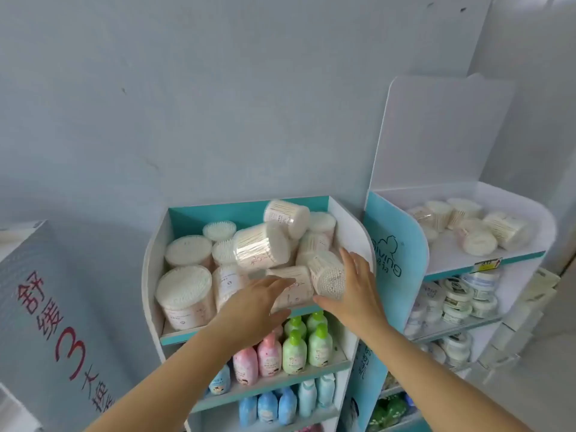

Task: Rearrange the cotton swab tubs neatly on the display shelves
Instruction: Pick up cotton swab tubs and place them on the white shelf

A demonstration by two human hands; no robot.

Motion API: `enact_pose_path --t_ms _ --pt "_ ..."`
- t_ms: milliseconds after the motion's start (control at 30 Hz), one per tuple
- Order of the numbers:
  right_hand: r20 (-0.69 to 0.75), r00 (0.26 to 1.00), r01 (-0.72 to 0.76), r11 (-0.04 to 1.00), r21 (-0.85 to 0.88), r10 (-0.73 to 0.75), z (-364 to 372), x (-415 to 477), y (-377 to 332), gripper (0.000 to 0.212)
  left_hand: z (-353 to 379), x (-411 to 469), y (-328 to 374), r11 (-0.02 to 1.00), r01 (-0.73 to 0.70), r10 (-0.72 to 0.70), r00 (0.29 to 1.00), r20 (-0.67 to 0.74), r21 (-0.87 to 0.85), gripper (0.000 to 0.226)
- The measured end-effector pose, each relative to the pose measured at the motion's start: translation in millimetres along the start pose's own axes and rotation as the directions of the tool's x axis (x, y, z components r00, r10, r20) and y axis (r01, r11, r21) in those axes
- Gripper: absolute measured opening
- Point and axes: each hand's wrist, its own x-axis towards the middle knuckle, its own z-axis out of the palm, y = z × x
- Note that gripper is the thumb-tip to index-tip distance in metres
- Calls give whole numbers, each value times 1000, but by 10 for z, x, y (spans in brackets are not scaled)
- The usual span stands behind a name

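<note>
Top shelf [152, 269], centre frame: cotton swab tubs [261, 247] heaped, several toppled. Left hand [255, 304] lies flat-fingered on a lying tub [297, 286]; right hand [355, 285] is spread against its neighbour [327, 274]. Stand each upright, flat base down, rows tight. Smooth clear cylinders, probably slippery; they roll.

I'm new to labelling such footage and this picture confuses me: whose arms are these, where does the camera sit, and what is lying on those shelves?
No machine here: a person's two bare arms, filmed by one wide-angle camera worn on their head, looking forward and down. The teal-and-white display shelf holds clear round plastic tubs of white cotton swabs, some upright at left, others tumbled on their sides. The left hand lies over one lying tub; the right hand touches its neighbour with straight fingers. Pink, green and blue bottles stand below.
</note>
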Motion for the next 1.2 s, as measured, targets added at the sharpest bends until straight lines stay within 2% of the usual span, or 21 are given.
enact_pose_path --t_ms 200,300,367,433,467,533,567,600,667,733,800,867,967,1100,1200 --pt "8 992 128 992 -13 -128 97 178 139 83 100 472 152 999 45 -44 998 -46 6 69" --pt "-30 998 56 965 256 -50 -103 316 133 86 42 659 240 994 83 -91 988 -123 -70 86" --pt "-98 995 26 877 479 24 -300 433 98 83 -20 771 296 977 90 -131 968 -213 -193 103" --pt "-28 994 -48 674 737 102 -519 552 44 73 -87 861 330 930 101 -204 942 -267 -352 113" --pt "47 993 -96 509 855 109 -612 609 18 66 -126 895 360 886 115 -255 930 -264 -449 114" --pt "203 977 -211 169 963 65 -731 704 -8 51 -185 965 452 783 101 -312 917 -246 -614 110" --pt "263 964 -264 45 963 26 -755 732 -17 49 -204 1001 511 740 87 -326 914 -243 -667 107" --pt "309 951 -309 -40 950 -8 -761 745 -22 50 -209 1032 556 712 78 -334 912 -239 -698 104" --pt "367 929 -371 -122 921 -49 -738 742 -21 57 -211 1086 631 696 52 -324 913 -249 -716 98" --pt "398 915 -404 -150 902 -71 -692 737 -7 59 -189 1124 679 674 34 -330 908 -259 -738 96" --pt "403 910 -414 -142 899 -97 -659 735 -2 59 -152 1143 712 669 24 -367 880 -302 -743 105" --pt "387 912 -398 -64 915 -137 -646 731 -13 64 -121 1153 720 711 2 -393 830 -395 -704 112" --pt "342 919 -332 86 939 -194 -681 725 -54 66 -156 1145 657 808 -30 -348 781 -518 -588 107" --pt "205 961 -148 275 950 -188 -777 753 -92 70 -213 1139 534 904 -64 -228 764 -604 -423 105" --pt "141 973 -65 370 927 -180 -804 711 -111 80 -227 1135 521 913 -74 -216 747 -629 -402 103"
